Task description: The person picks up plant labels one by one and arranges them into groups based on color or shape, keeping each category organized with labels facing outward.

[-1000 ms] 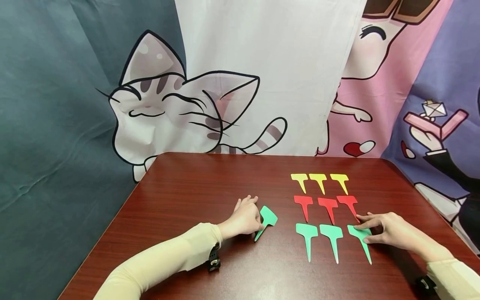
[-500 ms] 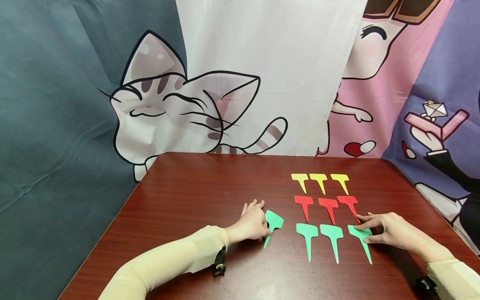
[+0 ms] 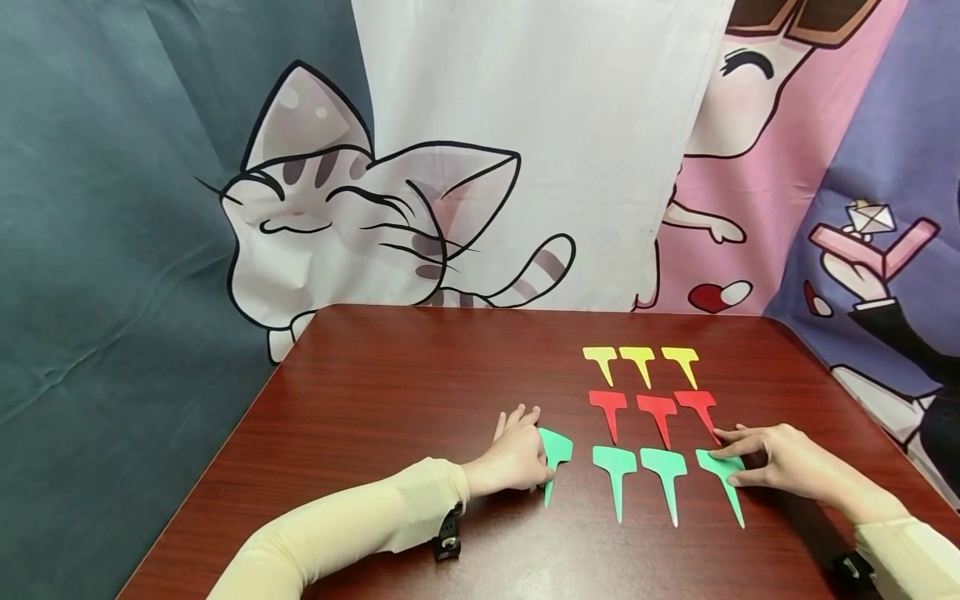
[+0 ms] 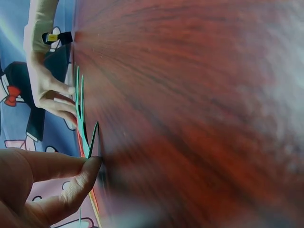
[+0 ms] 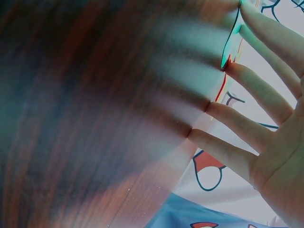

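My left hand pinches a green T-shaped plant label by its side, between thumb and finger, low over the table. In the left wrist view this label shows edge-on at the fingertips. On the right, my right hand touches the rightmost green label with thumb and forefinger, which lies flat. The right wrist view shows that hand's fingers fairly straight and spread, tips on the tabletop. Two more green labels, a left one and a middle one, lie between the hands.
Behind the green row lie three red labels, the middle one slightly lower. Farther back is a row of three yellow labels, with one in the centre. The brown wooden table ends at a printed cloth backdrop.
My left hand has slid right and slightly nearer with its green label, which has turned more upright and come closer to the green row. My right hand has stayed put.
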Motion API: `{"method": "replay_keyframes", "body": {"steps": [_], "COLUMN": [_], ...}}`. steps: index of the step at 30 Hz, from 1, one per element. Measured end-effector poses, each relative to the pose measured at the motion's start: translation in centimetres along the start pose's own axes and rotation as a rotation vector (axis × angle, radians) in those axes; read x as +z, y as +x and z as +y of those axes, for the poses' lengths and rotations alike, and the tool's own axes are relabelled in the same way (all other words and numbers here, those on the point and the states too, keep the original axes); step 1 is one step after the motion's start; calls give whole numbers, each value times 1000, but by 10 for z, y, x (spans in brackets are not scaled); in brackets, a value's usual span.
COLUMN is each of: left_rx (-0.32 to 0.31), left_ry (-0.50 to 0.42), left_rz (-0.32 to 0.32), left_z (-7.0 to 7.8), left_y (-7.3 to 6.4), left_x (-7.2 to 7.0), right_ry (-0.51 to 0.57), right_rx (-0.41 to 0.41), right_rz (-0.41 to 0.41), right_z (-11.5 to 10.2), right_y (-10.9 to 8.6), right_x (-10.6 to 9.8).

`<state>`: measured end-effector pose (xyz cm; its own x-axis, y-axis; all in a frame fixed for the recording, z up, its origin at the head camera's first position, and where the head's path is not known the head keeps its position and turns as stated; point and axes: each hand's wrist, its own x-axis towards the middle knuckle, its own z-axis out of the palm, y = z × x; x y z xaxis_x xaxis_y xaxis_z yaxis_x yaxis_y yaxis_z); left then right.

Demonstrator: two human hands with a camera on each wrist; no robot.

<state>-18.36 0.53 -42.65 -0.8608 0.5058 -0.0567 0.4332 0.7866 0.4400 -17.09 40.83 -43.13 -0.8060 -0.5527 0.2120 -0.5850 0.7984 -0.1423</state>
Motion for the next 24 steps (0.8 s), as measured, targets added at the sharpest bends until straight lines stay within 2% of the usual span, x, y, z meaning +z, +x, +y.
{"method": "replay_keyframes", "body": {"steps": [11,20,24], "left_rx": [-15,-34,-39], "left_ry": [-17,-13,-23], "left_rz": [-6,-10,-13], "left_z": [8,14,15], "left_y": [0,1,0], "left_x": [2,6,7], "right_ry": [36,34,38], "right_rx": [-25,16,-4], "right_rz": [47,13,20], "right_z": [2,1,2], "right_y": [0,0,0], "right_x": [3,1,2]}}
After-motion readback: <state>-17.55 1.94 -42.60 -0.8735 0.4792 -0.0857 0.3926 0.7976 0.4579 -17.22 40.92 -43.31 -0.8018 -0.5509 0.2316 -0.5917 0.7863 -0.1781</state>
